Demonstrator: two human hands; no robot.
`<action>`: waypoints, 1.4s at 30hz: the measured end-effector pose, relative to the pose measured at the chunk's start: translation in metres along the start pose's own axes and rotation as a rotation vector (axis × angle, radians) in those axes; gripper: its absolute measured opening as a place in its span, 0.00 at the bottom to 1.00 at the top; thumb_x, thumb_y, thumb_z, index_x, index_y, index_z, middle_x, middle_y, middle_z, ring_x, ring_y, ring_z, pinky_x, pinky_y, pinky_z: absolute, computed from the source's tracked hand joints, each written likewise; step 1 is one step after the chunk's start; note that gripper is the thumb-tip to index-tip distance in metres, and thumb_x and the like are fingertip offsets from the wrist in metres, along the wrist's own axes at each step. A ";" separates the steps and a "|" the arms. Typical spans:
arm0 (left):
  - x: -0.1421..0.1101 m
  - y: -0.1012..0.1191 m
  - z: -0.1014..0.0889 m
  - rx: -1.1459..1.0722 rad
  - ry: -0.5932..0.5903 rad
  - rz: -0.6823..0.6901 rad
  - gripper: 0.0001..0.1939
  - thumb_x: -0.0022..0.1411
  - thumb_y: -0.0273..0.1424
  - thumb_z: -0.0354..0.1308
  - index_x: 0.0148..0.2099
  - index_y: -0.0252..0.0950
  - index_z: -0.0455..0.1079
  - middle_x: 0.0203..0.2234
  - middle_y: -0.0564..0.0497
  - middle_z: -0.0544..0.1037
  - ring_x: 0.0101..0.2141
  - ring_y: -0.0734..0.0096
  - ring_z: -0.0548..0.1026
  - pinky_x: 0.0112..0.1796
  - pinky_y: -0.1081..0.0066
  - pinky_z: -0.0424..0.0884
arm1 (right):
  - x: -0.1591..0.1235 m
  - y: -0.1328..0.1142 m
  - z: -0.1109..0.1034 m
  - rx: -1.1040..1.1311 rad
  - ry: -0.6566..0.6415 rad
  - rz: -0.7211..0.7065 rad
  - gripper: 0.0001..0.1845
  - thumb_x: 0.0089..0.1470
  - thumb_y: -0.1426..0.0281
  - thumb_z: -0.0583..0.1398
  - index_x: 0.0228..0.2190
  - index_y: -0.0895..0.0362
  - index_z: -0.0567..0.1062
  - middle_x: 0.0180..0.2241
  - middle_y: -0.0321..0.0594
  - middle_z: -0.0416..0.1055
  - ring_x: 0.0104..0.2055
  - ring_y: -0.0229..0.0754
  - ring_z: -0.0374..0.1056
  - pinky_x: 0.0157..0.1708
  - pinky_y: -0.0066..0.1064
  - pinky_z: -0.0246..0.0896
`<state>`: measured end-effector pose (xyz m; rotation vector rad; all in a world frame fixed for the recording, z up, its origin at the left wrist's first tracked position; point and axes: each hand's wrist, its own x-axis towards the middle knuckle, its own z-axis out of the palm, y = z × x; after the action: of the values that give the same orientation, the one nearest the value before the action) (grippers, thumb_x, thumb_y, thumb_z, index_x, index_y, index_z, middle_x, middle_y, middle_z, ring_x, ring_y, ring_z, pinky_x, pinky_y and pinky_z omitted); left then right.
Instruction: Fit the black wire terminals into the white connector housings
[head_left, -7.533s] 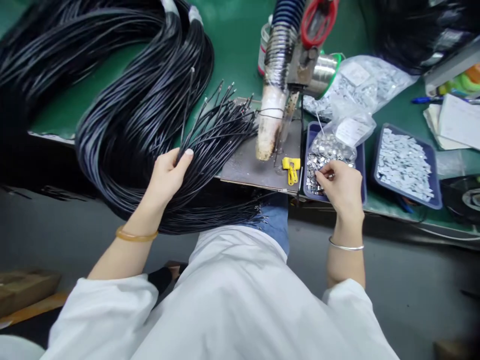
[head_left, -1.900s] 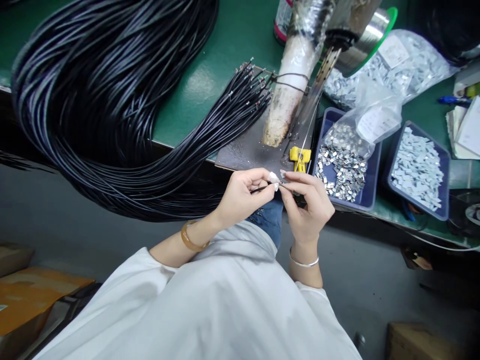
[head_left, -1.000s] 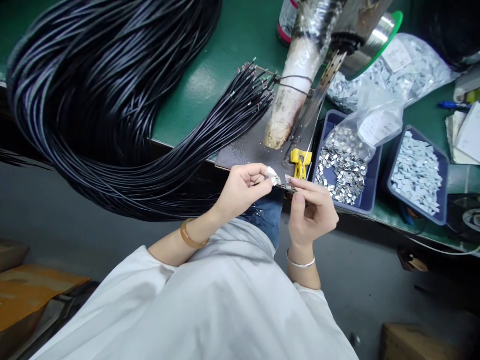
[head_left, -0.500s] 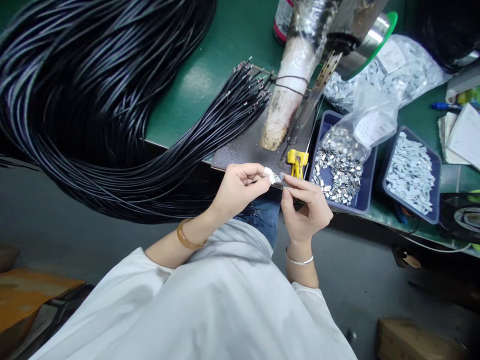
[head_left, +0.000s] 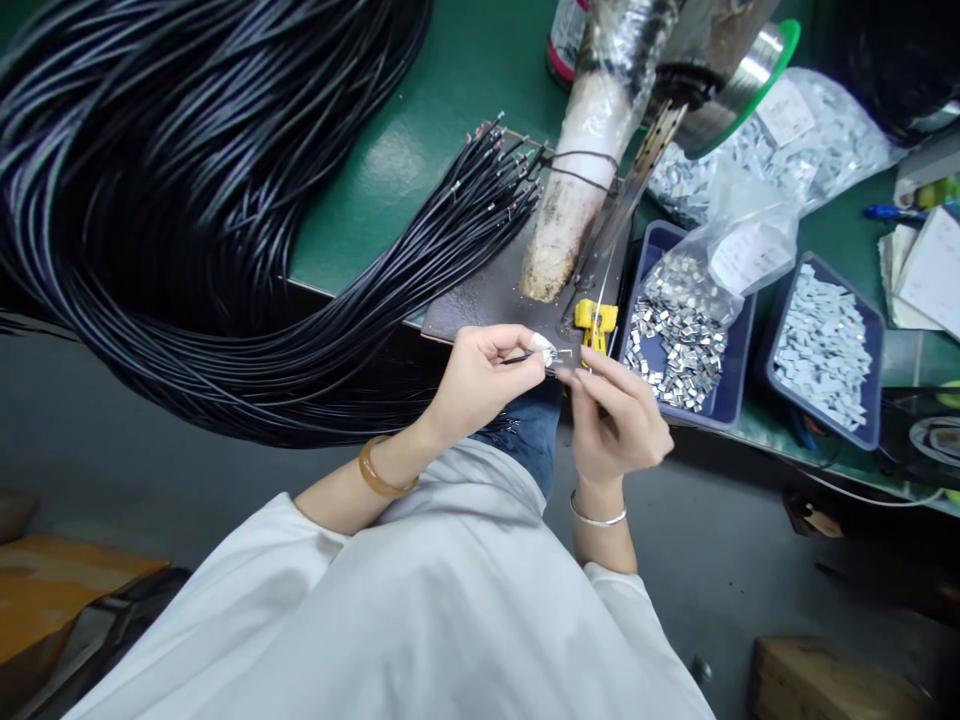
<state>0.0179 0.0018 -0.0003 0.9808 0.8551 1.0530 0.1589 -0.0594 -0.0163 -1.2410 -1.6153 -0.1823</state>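
Pinching the cable [head_left: 516,359] in our left hand [head_left: 487,376], best near the tip [head_left: 556,354] 'cause it's probably light and bendy, we can't tell if our right hand [head_left: 621,412] grips anything.

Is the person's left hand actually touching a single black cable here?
Touching. The head view shows it: the left hand pinches a black cable between thumb and finger, near the fingertips.

The left fingers [head_left: 526,374] pinch a cable [head_left: 514,359] (thin, black)
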 end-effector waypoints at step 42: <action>0.010 0.001 0.005 0.125 0.107 0.050 0.02 0.48 0.26 0.66 0.27 0.31 0.78 0.18 0.55 0.71 0.22 0.80 0.65 0.24 0.79 0.64 | 0.015 0.005 0.016 0.081 -0.055 0.151 0.08 0.55 0.78 0.63 0.36 0.54 0.73 0.42 0.38 0.80 0.43 0.40 0.79 0.43 0.36 0.79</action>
<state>0.0248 0.0109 0.0007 1.0618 0.9984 1.1133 0.1540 -0.0372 -0.0136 -1.3096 -1.5527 0.0118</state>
